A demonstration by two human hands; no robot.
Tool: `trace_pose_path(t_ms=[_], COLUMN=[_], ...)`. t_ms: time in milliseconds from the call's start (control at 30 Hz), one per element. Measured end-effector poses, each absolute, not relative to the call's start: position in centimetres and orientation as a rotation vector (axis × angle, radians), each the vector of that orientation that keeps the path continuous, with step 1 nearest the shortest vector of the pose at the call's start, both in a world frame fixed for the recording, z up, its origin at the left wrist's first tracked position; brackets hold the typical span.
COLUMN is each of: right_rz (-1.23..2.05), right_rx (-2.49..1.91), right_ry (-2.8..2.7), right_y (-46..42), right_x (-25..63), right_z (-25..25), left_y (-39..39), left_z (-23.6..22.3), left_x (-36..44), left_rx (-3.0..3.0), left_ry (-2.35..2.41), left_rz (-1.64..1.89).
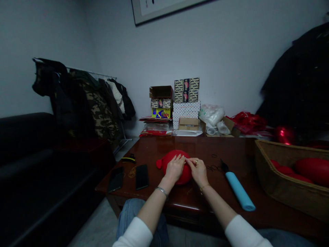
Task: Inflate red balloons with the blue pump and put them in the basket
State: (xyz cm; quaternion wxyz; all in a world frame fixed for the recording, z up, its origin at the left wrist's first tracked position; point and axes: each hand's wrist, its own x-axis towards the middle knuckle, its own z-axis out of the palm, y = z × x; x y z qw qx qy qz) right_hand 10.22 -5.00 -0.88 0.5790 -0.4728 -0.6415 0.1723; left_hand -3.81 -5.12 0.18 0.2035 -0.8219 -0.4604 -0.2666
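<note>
A round red balloon (182, 178) rests on the dark wooden table in front of me, with a small rounded red end sticking out at its left. My left hand (175, 168) lies over its top, fingers closed together and tips bent down. From the right, my right hand (198, 171) pinches with thumb and forefinger at the balloon's upper right. Both hands' fingertips meet there; the small part between them is too small to make out. To the right lies a light blue balloon pump (239, 192) with a black nozzle.
Two dark phones (142, 176) and a loop of yellowish cord (132, 172) lie left on the table (151, 145). A wicker basket (267, 164) holding red balloons (313, 169) stands right. Stacked boxes (186, 113) and plastic bags (212, 115) line the back. A black sofa (31, 164) is left.
</note>
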Motion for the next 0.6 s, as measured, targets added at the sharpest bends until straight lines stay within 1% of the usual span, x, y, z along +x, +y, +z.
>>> trace_pose_path(t_ms=[200, 433, 600], right_rz=[0.413, 0.617, 0.684], right_rx=[-1.102, -0.97, -0.896], right_ry=[-1.477, -1.545, -1.662], right_y=[-5.1, -4.7, -6.0], right_x=[10.9, 12.0, 12.3], right_z=[-0.8, -1.2, -0.2], left_y=[-5.1, -4.9, -5.2], left_z=[0.0, 0.0, 0.3], left_x=[-3.5, -4.1, -3.8], left_rx=[-2.293, -2.306, -2.332], left_ry=[-1.284, -1.34, -1.363], left_rz=[-0.815, -0.82, -0.778])
